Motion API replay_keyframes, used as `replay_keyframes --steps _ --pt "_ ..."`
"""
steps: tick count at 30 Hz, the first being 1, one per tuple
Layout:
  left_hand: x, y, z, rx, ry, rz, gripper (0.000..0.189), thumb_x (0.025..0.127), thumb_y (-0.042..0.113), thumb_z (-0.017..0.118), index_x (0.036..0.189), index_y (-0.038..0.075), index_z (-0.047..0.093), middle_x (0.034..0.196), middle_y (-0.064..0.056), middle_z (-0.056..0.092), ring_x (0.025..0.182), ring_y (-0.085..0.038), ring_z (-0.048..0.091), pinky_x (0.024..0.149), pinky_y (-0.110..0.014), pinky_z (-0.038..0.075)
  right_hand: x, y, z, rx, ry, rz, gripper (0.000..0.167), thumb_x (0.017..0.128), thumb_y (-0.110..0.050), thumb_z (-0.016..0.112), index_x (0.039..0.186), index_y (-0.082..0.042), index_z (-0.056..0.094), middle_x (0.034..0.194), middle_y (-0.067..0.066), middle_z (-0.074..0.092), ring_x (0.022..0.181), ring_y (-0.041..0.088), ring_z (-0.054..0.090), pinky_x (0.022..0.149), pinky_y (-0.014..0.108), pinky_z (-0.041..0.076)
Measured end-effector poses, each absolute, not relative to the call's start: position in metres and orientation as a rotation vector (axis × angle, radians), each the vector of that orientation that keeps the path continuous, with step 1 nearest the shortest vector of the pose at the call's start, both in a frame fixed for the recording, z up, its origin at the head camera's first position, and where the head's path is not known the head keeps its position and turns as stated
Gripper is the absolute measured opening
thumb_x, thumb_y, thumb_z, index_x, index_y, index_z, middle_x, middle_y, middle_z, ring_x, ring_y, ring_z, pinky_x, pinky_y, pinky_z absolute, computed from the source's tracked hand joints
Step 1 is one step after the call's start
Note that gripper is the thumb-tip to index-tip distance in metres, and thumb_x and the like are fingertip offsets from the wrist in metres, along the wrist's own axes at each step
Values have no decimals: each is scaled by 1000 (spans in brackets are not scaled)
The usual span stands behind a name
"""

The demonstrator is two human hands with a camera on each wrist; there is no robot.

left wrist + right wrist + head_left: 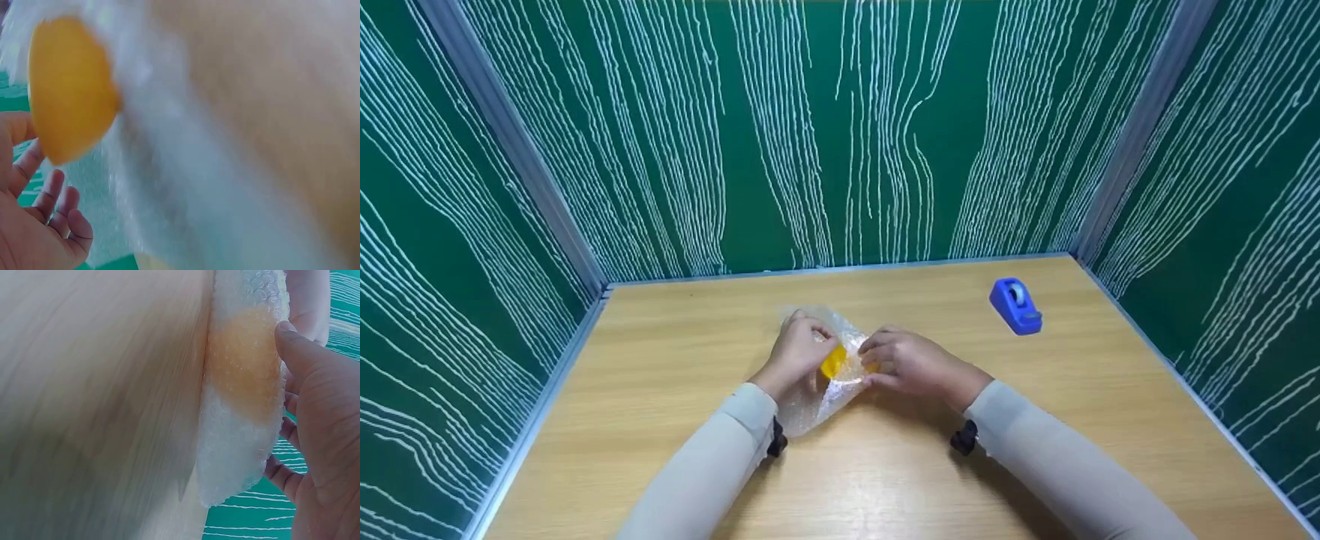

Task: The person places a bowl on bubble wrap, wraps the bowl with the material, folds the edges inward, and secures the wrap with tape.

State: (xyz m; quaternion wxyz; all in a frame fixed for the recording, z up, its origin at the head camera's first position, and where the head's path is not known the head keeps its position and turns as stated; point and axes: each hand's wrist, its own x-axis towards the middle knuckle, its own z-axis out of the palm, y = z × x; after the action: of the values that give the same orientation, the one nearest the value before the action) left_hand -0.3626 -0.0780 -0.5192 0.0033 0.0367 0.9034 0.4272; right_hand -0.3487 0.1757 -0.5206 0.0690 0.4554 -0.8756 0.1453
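Note:
A smooth yellow bowl-like object (73,90), its exact kind unclear, lies partly inside a sheet of bubble wrap (810,412) on the table. My left hand (799,349) pinches its edge between thumb and index finger; the other fingers (50,194) are loosely bent. From the opposite side my right hand (915,362) grips the folded bubble wrap, its thumb (295,343) on the near face and fingers behind. Through that wrap (242,450) the yellow-orange colour shows blurred in the right wrist view. The wrap hides part of the object.
A blue tape dispenser (1016,306) with a roll of tape stands at the table's back right. Green panels with white wavy lines (855,135) enclose the wooden table (660,360) at the back and both sides. Black straps sit on both wrists.

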Motion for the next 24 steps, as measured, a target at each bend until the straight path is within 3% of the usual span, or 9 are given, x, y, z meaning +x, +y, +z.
replay_keyframes --steps 3,6,12,16,20,24 --pt "-369 -90 -514 59 2820 1392 10 105 22 80 114 16 79 143 -5 59 138 -29 58 130 -48 50 -349 176 -520 1382 -2644 415 39 106 -42 82 130 -11 86 142 6 80 131 27 71 118 43 61" --pt "-378 -104 -512 -23 2804 1427 24 107 24 75 130 17 75 145 -4 59 136 -28 59 128 -49 53 -349 177 -520 1370 -2669 406 39 107 -44 81 130 -13 86 143 5 79 131 26 70 120 42 60" --pt "-396 -129 -517 -141 2791 1405 53 114 23 61 164 10 53 165 -14 53 154 -36 53 133 -54 46 -347 177 -522 1377 -2657 401 38 107 -42 81 131 -14 86 143 4 79 132 26 70 120 43 60" --pt "-403 -137 -522 -169 2760 1342 61 116 26 55 172 5 42 175 -20 42 167 -40 40 138 -56 37 -347 176 -523 1385 -2647 426 37 106 -40 82 131 -12 85 142 5 79 132 27 70 119 43 60" --pt "-409 -140 -528 -211 2711 1318 62 119 30 52 175 7 38 184 -17 30 175 -39 26 141 -56 29 -349 177 -523 1389 -2657 422 36 107 -40 81 132 -15 85 142 3 79 132 25 70 119 42 60" --pt "-414 -143 -533 -188 2700 1344 55 120 26 51 171 6 46 180 -17 36 173 -39 31 140 -55 33 -349 178 -521 1370 -2693 424 37 107 -43 81 133 -17 85 143 1 79 132 23 70 119 41 60"
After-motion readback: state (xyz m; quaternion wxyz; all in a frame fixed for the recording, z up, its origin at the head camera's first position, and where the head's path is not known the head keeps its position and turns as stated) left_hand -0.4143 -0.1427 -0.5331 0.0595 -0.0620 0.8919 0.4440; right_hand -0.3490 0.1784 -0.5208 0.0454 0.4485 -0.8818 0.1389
